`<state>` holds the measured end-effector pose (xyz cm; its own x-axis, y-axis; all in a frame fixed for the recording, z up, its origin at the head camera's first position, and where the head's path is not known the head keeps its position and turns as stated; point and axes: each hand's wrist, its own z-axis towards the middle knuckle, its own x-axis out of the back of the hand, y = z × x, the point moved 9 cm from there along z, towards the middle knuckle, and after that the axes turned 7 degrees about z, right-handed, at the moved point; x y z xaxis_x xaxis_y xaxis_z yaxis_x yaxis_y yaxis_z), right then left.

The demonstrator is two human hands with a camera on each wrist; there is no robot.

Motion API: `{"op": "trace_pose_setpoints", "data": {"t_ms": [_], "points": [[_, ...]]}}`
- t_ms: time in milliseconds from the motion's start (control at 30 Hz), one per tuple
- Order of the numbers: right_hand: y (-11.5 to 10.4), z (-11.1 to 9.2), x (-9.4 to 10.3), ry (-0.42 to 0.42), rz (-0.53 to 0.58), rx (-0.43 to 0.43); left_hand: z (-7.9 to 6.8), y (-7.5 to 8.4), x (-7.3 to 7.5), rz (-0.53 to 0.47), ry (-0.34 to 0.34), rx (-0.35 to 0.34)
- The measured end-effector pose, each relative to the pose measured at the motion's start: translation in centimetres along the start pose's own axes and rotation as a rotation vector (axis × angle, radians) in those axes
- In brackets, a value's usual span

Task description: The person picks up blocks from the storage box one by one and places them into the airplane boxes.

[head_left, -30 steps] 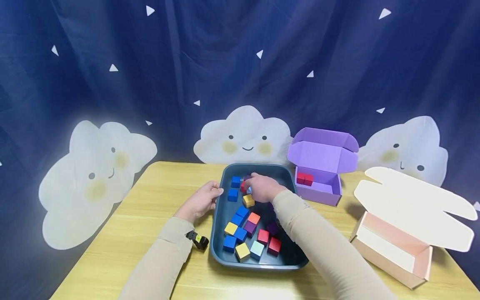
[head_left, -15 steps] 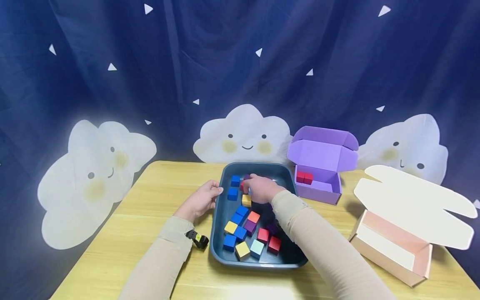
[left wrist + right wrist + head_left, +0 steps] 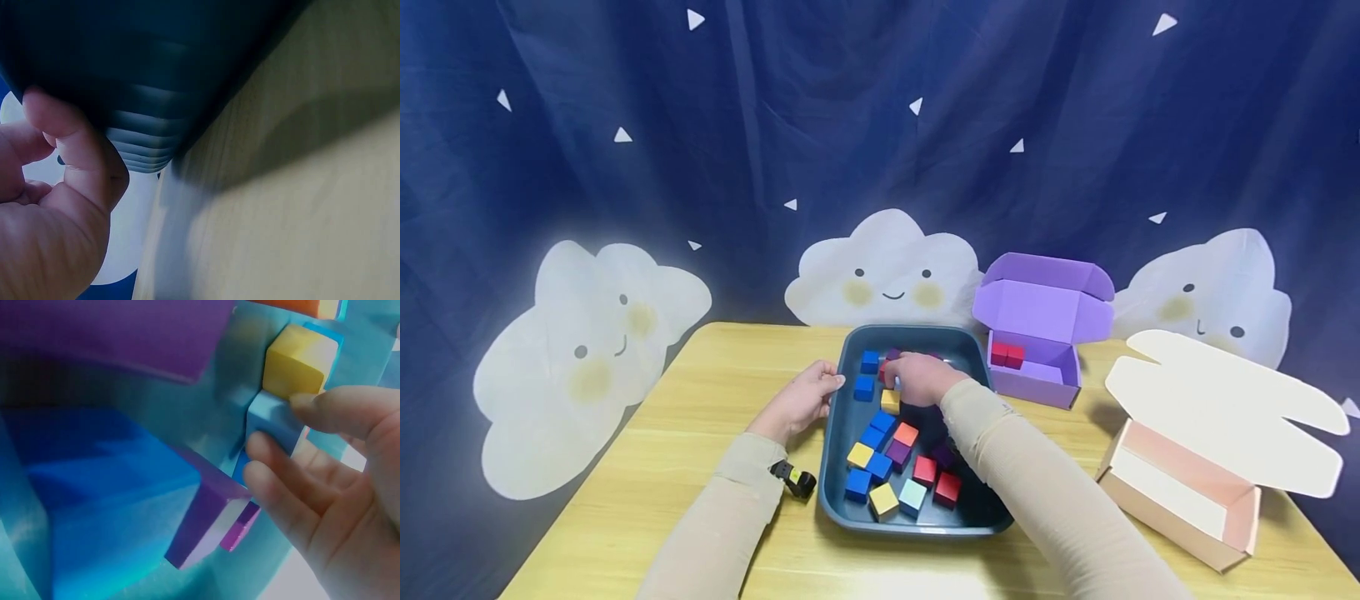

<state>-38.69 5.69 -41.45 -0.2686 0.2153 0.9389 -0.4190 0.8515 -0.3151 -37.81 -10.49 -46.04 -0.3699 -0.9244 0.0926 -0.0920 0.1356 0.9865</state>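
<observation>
In the head view, a dark teal tray [image 3: 917, 531] holds many coloured cubes. My left hand [image 3: 801, 400] grips its left rim with bent fingers; the left wrist view shows them against the tray's outer wall [image 3: 150, 119]. My right hand [image 3: 927, 379] reaches into the far half of the tray. In the right wrist view its thumb and fingers pinch a light blue cube [image 3: 275, 419], beside a yellow cube [image 3: 300, 359]. A large-looking blue cube [image 3: 112, 500] and a purple cube [image 3: 209, 512] lie closer to that camera. The right forearm hides part of the tray.
Behind the tray to the right stands an open purple box [image 3: 1033, 389] with two red cubes [image 3: 1007, 356] inside. An open peach box [image 3: 1180, 508] with its white lid raised sits at the right. Everything rests on a wooden table [image 3: 700, 433] before a blue cloud-print curtain [image 3: 880, 108].
The yellow cube by my right fingers has shifted slightly left and turned a little. My right hand has moved only slightly; the left hand stays at the rim.
</observation>
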Motion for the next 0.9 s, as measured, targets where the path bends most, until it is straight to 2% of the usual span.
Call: {"op": "trace_pose_setpoints", "data": {"t_ms": [233, 500, 700, 900], "points": [[-0.4, -0.6, 0.7, -0.019, -0.040, 0.010, 0.0, -0.2, 0.1, 0.013, 0.001, -0.006], [0.3, -1.5, 3.7, -0.024, -0.055, -0.008, 0.1, -0.3, 0.2, 0.014, 0.004, -0.009], [1.7, -1.9, 6.5, 0.007, -0.065, -0.007, 0.1, -0.3, 0.3, 0.017, 0.013, -0.010], [4.2, -2.9, 8.9, 0.066, -0.007, -0.056, 0.0, -0.3, 0.2, 0.019, 0.015, -0.003]]}}
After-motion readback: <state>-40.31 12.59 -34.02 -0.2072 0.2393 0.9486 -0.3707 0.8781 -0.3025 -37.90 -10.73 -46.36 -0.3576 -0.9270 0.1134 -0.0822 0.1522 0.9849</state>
